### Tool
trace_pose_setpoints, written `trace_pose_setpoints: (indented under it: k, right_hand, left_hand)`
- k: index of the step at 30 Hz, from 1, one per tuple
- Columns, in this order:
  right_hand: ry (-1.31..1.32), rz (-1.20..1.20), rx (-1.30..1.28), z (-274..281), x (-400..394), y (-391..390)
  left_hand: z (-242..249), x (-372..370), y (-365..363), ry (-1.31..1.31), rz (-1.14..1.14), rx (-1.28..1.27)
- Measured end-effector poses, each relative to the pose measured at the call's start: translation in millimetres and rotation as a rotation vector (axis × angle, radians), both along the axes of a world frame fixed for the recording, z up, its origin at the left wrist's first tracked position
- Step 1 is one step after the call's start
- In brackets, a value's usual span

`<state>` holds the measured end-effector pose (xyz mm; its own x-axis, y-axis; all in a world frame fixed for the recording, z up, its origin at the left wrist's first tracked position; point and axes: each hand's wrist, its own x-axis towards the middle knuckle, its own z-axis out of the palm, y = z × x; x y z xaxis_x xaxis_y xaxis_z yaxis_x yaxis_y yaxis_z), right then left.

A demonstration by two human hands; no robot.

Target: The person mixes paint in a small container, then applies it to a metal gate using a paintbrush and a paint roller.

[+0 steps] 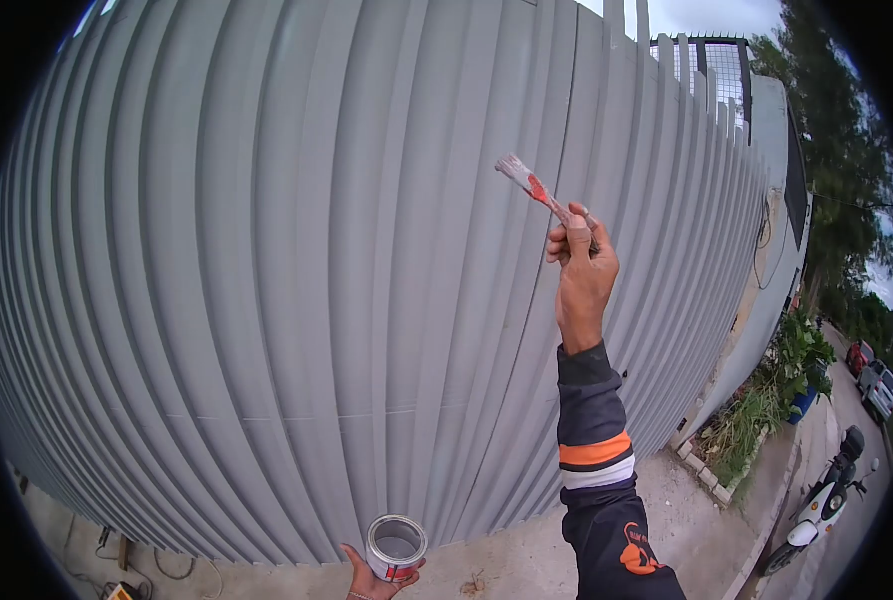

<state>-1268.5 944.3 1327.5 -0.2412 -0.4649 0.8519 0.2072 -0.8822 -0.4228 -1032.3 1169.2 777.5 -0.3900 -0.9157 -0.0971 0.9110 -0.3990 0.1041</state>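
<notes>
A paintbrush (534,187) with a red patch near its pale, paint-covered bristles is held in my right hand (583,265), raised in front of the grey ribbed metal wall (366,250). The bristles point up and to the left; whether they touch the wall I cannot tell. Low in the view, my left hand (366,580) holds an open paint can (396,547) with grey paint inside. Its fingers are wrapped round the can's lower part, and the can partly hides them.
A yellow object (121,592) and cables lie on the ground at the lower left. Plants (741,430) with a block border (703,471) stand at the right. Farther right are a white motorbike (819,505) and parked cars (876,386) along a road.
</notes>
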Motion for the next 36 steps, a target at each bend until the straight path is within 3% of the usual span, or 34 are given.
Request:
trace_pose_setpoints:
  k: [2,6,9,10,13,19,22,26,31,34,36]
  right_hand:
    - [0.079,-0.232,-0.122,72.9,6.0,-24.2]
    - [0.185,-0.745,-0.405,174.2,20.9,-62.8]
    - [0.278,-1.01,-0.58,207.5,26.4,-84.4]
    - [0.346,-1.013,-0.549,208.5,27.6,-86.1]
    - [0.497,-1.183,-0.633,202.1,24.7,-104.3]
    - [0.67,-1.273,-0.625,143.6,16.4,-106.8]
    - [0.662,-1.177,-0.627,115.9,14.3,-96.6]
    - [0.557,-1.133,-0.592,142.5,18.2,-73.8]
    - [0.493,-1.235,-0.593,225.1,31.9,-97.4]
    - [0.555,-1.323,-0.599,230.5,34.1,-110.5]
    - [0.579,-1.303,-0.6,211.5,35.0,-108.8]
  left_hand:
    - [1.1,-5.2,11.6,-0.027,0.064,0.001]
    - [18.4,-7.0,24.7,-0.13,0.138,0.296]
    - [31.3,-2.9,28.8,-0.118,0.124,0.386]
    - [3.1,10.2,27.1,0.061,0.033,0.299]
    - [-6.7,10.6,27.5,-0.07,0.085,0.334]
    - [-9.2,14.5,28.7,-0.139,0.079,0.365]
    - [-21.8,18.2,27.2,-0.149,0.059,0.352]
    - [-37.2,25.9,26.2,-0.147,0.024,0.287]
    - [9.5,22.0,29.6,-0.371,0.083,0.243]
    - [117.2,20.2,38.2,-0.545,-0.079,0.501]
    - [102.8,14.9,36.8,-0.379,0.005,0.544]
